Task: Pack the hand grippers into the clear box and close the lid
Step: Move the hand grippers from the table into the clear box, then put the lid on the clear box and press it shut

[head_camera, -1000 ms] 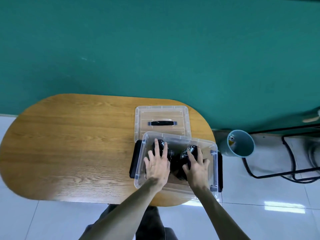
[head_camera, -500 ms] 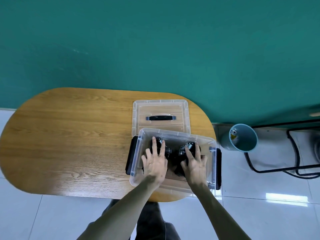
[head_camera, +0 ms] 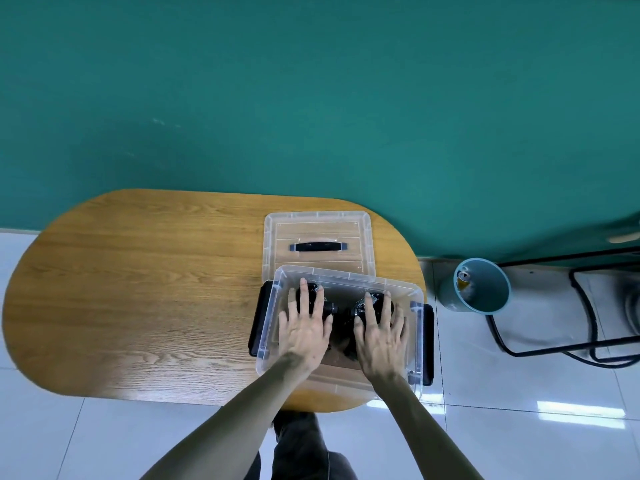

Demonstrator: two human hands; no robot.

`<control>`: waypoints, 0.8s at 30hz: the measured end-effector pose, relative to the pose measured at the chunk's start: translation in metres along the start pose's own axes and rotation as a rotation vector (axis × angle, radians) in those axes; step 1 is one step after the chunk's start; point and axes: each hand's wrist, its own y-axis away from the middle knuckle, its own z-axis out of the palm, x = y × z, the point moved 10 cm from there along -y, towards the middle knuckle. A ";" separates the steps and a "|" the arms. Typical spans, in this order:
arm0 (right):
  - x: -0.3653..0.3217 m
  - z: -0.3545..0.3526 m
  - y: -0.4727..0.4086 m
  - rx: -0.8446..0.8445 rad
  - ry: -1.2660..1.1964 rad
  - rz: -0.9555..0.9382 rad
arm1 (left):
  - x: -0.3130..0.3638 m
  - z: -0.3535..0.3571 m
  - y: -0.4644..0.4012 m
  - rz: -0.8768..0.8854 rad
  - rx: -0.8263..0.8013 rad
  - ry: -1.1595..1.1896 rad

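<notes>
Head view. A clear box (head_camera: 341, 282) with black side latches stands at the near right end of an oval wooden table (head_camera: 138, 289), set slightly askew to the table edge. Inside it lie the hand grippers (head_camera: 360, 306), black, with rounded ends and small printed markings near the middle of the box; most of each is hidden under the hands. The left hand (head_camera: 304, 327) lies flat inside the box over the left gripper, fingers straight and spread. The right hand (head_camera: 381, 336) lies likewise over the right gripper, fingers extended and pressing down, not curled round it. The lid (head_camera: 317, 230), clear with a black handle, rests flat on the table just behind the box, its near edge tucked behind the box's far rim. A blue bin (head_camera: 483, 289) stands on the tiled floor to the right of the table, beside a black metal frame (head_camera: 554, 348).

Compared with the frame half a second earlier, both hands stay flat on the grippers inside the box; box and lid keep the same arrangement.
</notes>
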 end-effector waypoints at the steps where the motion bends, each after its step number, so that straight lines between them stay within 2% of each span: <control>1: -0.004 -0.004 0.002 0.007 0.007 -0.012 | 0.001 -0.005 0.001 0.022 0.011 -0.032; 12: -0.034 -0.035 -0.001 -0.012 0.118 -0.167 | -0.009 -0.052 0.004 0.142 0.035 -0.220; 24: -0.061 -0.068 -0.052 0.108 0.221 -0.219 | -0.030 -0.098 -0.056 0.286 0.138 -0.246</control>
